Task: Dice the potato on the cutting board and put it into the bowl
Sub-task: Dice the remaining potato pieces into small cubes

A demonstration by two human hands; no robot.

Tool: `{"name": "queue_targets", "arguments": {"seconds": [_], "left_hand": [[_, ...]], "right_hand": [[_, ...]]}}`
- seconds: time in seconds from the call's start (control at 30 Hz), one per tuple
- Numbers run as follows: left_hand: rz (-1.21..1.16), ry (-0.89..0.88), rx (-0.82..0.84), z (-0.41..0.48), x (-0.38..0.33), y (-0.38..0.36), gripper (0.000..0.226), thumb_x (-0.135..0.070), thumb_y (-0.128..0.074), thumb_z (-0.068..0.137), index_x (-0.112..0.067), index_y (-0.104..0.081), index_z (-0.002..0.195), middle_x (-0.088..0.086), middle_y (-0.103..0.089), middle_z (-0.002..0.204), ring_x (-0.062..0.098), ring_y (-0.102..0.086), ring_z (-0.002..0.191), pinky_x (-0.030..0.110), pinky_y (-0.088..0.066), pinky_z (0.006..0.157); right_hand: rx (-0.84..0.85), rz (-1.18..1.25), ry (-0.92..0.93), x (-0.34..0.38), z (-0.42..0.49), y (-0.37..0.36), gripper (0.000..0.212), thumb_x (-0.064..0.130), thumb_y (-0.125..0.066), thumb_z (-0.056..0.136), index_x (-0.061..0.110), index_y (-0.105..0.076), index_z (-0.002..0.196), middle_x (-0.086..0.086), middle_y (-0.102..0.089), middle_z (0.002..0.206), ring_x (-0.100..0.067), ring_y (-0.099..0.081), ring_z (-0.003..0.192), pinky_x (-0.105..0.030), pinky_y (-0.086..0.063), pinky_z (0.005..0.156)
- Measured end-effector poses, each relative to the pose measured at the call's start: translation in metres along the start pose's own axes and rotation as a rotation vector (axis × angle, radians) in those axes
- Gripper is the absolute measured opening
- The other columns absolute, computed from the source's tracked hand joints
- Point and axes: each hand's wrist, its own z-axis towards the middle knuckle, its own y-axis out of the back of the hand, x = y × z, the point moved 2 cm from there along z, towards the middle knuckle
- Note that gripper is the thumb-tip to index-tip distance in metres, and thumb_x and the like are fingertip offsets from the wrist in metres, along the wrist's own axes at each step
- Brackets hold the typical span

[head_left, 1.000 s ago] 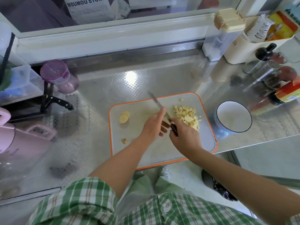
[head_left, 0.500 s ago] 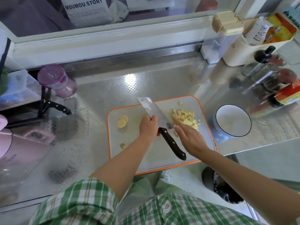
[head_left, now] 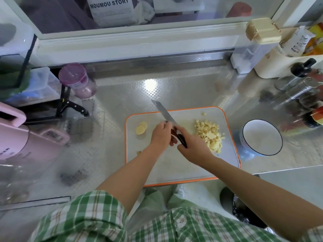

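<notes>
An orange-rimmed cutting board (head_left: 174,165) lies in the middle of the steel counter. A pile of diced potato (head_left: 208,135) sits on its right part. Two potato slices (head_left: 141,129) lie at its left, with a small scrap (head_left: 139,152) nearer to me. The knife (head_left: 163,112) points away over the board's far edge. My left hand (head_left: 160,137) holds it where the blade meets the black handle. My right hand (head_left: 194,149) grips the handle from the right, just left of the dice. The white bowl (head_left: 251,149) with a dark rim stands right of the board and holds nothing.
Bottles and shakers (head_left: 302,95) crowd the counter's right end behind the bowl. A clear container with a beige lid (head_left: 253,44) stands at the back right. A purple-lidded jar (head_left: 76,81), a black rack (head_left: 66,103) and a pink appliance (head_left: 21,137) are at the left.
The blade, shown broadside half a second ago, now stands edge-on. My right hand has gone from the blade to the handle. My left hand keeps its hold on the knife.
</notes>
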Motion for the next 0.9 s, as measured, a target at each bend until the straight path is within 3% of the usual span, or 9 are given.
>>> {"name": "queue_targets", "arguments": {"seconds": [0.1,0.23,0.37,0.63,0.9], "left_hand": [[0.039,-0.022,-0.008,-0.007,0.009,0.022,0.027,-0.018,-0.038,0.099,-0.011,-0.063,0.093,0.005,-0.063,0.074,0.019,-0.054,0.057,0.026,-0.041,0.048],[0.585,-0.138,-0.139,-0.018,0.039,0.066,0.019,-0.013,-0.054,0.088,-0.017,-0.068,0.1,0.001,-0.069,0.1,0.022,-0.062,0.086,0.032,-0.048,0.079],[0.9,-0.196,-0.048,-0.032,0.058,0.076,0.023,-0.017,-0.059,0.084,-0.018,-0.063,0.106,0.005,-0.057,0.108,0.025,-0.057,0.096,0.033,-0.045,0.076],[0.89,-0.209,-0.338,-0.02,0.062,0.083,0.036,-0.013,-0.056,0.085,-0.01,-0.053,0.121,0.012,-0.048,0.12,0.029,-0.046,0.112,0.039,-0.044,0.087],[0.79,-0.228,-0.301,0.022,0.051,0.091,0.045,-0.003,-0.049,0.091,-0.01,-0.05,0.135,0.015,-0.049,0.13,0.033,-0.049,0.116,0.037,-0.038,0.096]], "right_hand": [[-0.062,0.277,-0.103,0.002,0.003,-0.001,0.035,0.015,-0.047,0.091,0.024,-0.051,0.125,0.0,-0.057,0.072,-0.021,-0.055,0.06,-0.04,-0.053,0.059],[-0.027,0.4,-0.125,0.003,0.004,-0.007,0.009,0.017,-0.046,0.095,0.017,-0.055,0.1,-0.004,-0.05,0.064,-0.019,-0.049,0.046,-0.024,-0.041,0.039],[-0.023,0.383,-0.174,-0.003,0.005,-0.019,0.019,0.024,-0.047,0.098,0.008,-0.05,0.088,-0.009,-0.051,0.059,-0.018,-0.052,0.039,-0.023,-0.041,0.037],[0.017,0.325,-0.225,-0.013,0.007,-0.021,0.012,0.016,-0.047,0.094,0.006,-0.051,0.089,-0.013,-0.058,0.064,-0.018,-0.059,0.044,-0.036,-0.053,0.048],[-0.065,0.281,-0.248,-0.013,0.009,-0.019,0.011,0.016,-0.049,0.091,0.009,-0.055,0.084,-0.017,-0.061,0.067,-0.013,-0.057,0.04,-0.026,-0.046,0.04]]}}
